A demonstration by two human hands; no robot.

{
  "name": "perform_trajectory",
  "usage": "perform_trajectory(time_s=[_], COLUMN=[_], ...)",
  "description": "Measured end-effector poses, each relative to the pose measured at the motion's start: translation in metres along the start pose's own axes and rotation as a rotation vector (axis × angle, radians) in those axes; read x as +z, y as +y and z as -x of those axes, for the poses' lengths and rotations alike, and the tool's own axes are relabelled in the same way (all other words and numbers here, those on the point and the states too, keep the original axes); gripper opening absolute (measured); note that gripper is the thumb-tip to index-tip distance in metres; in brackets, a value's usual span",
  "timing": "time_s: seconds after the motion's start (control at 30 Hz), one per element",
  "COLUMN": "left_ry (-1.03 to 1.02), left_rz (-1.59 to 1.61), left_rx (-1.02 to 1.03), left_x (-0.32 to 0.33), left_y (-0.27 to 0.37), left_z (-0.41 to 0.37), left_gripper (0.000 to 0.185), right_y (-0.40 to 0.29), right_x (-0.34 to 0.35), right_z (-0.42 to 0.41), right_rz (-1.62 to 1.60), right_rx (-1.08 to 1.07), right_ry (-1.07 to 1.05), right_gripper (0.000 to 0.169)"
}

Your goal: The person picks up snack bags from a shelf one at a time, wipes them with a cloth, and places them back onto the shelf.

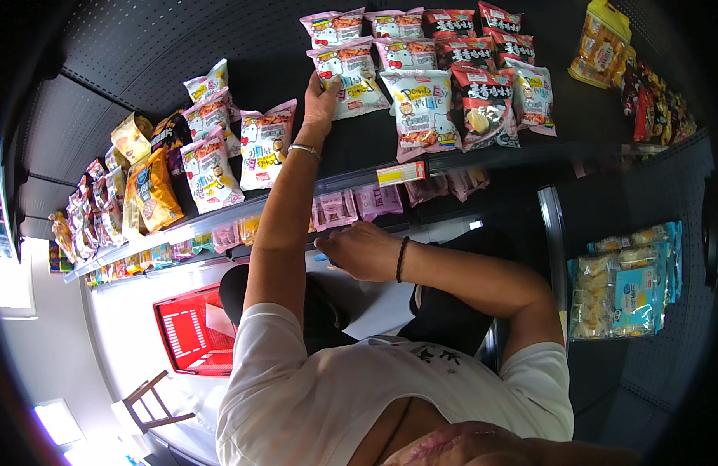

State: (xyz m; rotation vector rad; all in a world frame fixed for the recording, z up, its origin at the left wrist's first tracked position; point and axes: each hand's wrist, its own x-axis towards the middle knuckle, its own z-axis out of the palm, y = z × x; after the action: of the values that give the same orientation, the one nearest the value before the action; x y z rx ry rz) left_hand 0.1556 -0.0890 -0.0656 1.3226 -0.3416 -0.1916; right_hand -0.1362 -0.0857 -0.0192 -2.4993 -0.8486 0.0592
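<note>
My left hand (321,105) reaches up to the shelf and grips the left edge of a white-and-pink snack bag (353,81), its thumb across the front. That bag bears a cartoon cat and printed writing. A like white snack bag (423,110) stands upright to its right, beside a red-and-black snack bag (486,108). Left of my wrist stands another pink-edged bag (267,145). My right hand (364,250) hangs above my knees, in front of the lower shelf, with its fingers curled. Its palm is turned away, so I cannot see whether anything is inside.
A price label (401,173) sits on the front shelf edge (347,182). Pink packets (379,200) lie on the shelf below. An orange bag (155,192) stands farther left. Blue-and-clear food packs (621,291) are at right. A red shopping basket (190,332) and wooden stool (152,402) are at lower left.
</note>
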Motion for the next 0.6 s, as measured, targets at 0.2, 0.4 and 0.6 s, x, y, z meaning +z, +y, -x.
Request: perform_trajectory(time_s=[0.2,0.4,0.6], left_ry=[0.067,0.125,0.139], left_rz=[-0.027,-0.933,-1.293], left_rx=[0.075,0.605,0.736], left_x=[-0.007,-0.006,-0.051], left_y=[-0.010,0.026,0.097], left_z=[0.005,0.038,0.082], left_gripper=[0.065,0.075,0.070], right_y=[0.002,-0.002,0.008], right_x=[0.005,0.002,0.009], right_z=[0.000,-0.006,-0.005], right_rz=[0.018,0.010,0.077], right_rx=[0.021,0.001,0.006], right_ry=[0.000,0.020,-0.062], right_gripper=[0.028,0.022,0.040])
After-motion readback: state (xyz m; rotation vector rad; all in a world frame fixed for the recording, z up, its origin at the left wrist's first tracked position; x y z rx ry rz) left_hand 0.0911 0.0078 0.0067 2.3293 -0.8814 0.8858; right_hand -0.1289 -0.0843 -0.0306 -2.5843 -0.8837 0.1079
